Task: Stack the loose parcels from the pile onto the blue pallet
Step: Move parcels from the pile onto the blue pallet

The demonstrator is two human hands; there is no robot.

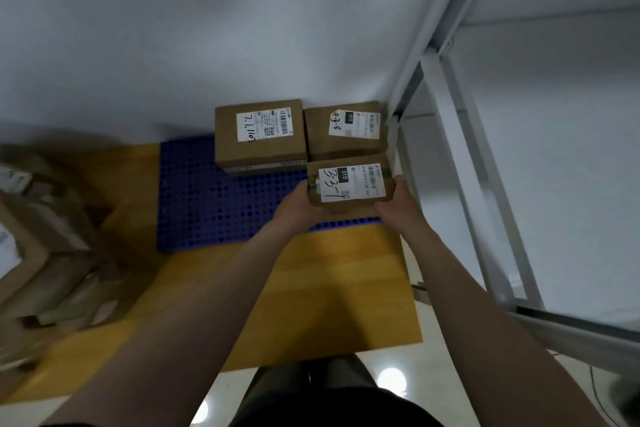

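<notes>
Hands: left hand (294, 206) and right hand (398, 203) grip parcel (351, 184) by its sides, to hold it level.
Spot: blue pallet (207, 208), beside far boxes (259, 139).

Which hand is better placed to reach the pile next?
Probably left: the left hand holds the brown cardboard box on its side nearer the pile of cardboard parcels; the right hand is by the white metal frame.

Blurred parcel pile (45, 253) at the left edge, partly out of frame, its detail lost.
</notes>
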